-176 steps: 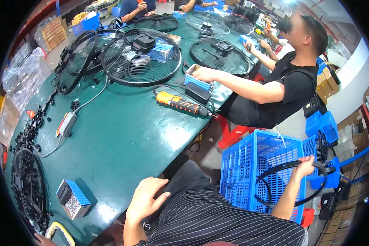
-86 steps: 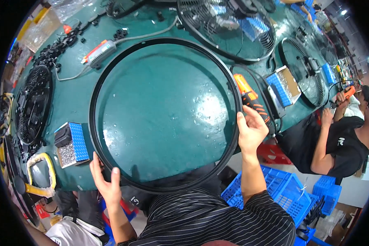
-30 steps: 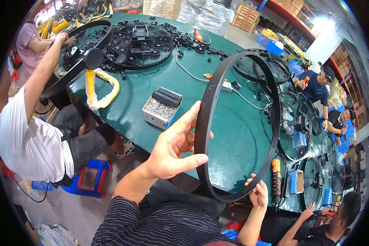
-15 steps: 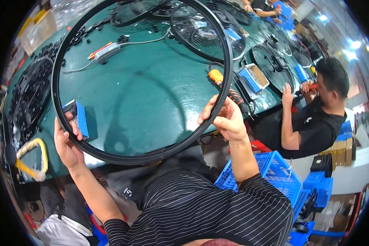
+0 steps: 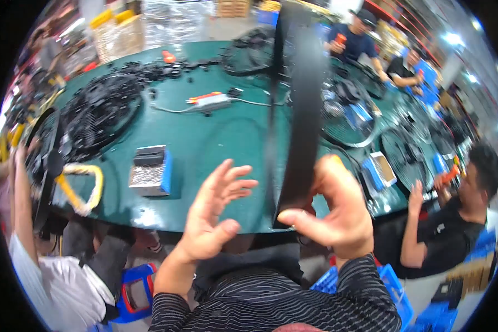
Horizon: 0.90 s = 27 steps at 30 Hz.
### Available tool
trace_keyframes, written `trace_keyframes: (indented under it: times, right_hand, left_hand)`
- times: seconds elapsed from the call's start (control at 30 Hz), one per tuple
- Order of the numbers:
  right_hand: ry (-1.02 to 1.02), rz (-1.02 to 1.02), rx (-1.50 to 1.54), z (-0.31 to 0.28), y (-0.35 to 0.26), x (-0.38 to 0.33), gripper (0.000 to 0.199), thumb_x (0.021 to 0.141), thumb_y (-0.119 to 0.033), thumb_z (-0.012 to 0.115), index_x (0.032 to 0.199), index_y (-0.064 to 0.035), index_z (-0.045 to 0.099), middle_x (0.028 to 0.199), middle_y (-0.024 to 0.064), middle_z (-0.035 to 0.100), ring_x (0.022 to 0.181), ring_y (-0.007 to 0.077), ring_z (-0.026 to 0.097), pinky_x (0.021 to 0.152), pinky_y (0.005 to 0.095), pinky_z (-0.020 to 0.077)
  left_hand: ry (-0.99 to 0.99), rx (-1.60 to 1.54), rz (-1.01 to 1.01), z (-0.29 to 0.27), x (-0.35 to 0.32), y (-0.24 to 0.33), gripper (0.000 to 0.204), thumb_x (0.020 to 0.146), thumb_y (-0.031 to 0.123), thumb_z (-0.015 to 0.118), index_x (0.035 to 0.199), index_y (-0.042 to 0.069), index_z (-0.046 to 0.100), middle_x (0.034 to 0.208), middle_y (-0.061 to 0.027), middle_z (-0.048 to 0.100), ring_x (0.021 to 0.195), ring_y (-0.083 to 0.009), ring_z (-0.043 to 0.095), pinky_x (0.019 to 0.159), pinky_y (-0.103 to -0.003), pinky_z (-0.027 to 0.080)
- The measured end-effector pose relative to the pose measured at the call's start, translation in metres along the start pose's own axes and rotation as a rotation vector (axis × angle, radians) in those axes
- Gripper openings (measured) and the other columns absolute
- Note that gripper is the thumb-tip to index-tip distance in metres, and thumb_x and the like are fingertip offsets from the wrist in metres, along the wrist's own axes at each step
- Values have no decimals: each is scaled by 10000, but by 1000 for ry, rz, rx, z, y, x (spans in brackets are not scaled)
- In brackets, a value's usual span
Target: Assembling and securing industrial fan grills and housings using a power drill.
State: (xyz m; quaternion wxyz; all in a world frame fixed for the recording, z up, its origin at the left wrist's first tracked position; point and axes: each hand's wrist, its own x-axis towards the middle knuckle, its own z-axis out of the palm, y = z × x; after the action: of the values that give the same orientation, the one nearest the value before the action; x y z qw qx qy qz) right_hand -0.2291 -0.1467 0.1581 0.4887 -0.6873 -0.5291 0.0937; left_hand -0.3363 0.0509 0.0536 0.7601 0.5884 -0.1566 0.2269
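Observation:
A large black ring (image 5: 305, 110), like the rim of a fan guard, stands upright over the table and shows nearly edge-on, slightly blurred. My right hand (image 5: 337, 218) grips its lower end, the thumb on the near face and the fingers partly hidden behind the band. To the left of the ring, my left hand (image 5: 210, 213) hovers with fingers apart and nothing in it. A small blue and white box (image 5: 150, 171) on the table beyond that hand holds many small metal pieces, with a dark block on top.
On the green table (image 5: 188, 149) lie a grey power strip (image 5: 211, 99) with a cable, black fan grilles (image 5: 102, 110) and another small-parts box (image 5: 379, 170). A yellow-handled tool (image 5: 74, 191) rests at the left edge. Co-workers sit at both sides; one (image 5: 454, 205) is close on the right.
The ring has turned from facing me to nearly edge-on. My left hand has let go of it and come toward the middle; the right still grips it. The view has shifted too.

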Motion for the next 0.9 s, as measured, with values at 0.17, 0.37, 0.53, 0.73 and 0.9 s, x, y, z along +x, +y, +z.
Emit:
trace_keyframes:
  times: [0.17,0.37,0.53,0.73,0.9]
  right_hand:
    - [-404,-124,-333,63,12,20,317,796,-73,670,1012,8,453,780,183,619,693,406,636,569,500,491]
    - [-385,-151,-394,90,45,-6,247,792,-76,681,918,-10,479,767,140,600,615,341,628,510,441,488]
    - [-389,-168,-411,97,53,-8,261,785,-62,690,978,2,526,771,117,595,627,307,631,531,402,501]
    - [-423,-203,-469,122,72,-8,526,807,-134,718,1270,41,540,1104,169,636,939,294,653,762,371,548]
    - [-235,-121,-444,107,111,-19,454,766,-186,774,1158,-10,627,1140,167,648,1045,341,647,865,403,545]
  left_hand:
    - [314,-166,-109,-3,-6,26,804,871,75,713,1517,67,236,1324,-196,511,1097,-248,622,896,-356,524]
    - [256,205,-90,-14,-34,13,819,868,-1,686,1524,3,196,1153,-143,590,894,-125,639,815,-285,524]
    - [280,212,-77,-20,-47,-1,865,838,2,696,1529,-38,178,1188,-142,576,988,-156,621,865,-303,502]
    - [425,1429,-54,-68,-53,-49,807,799,108,624,1475,-126,250,1520,-320,298,1432,-457,271,1171,-508,247]
    - [295,1371,-207,-96,-61,-89,764,788,70,586,1452,-145,274,1530,-333,269,1441,-484,241,1188,-499,235]
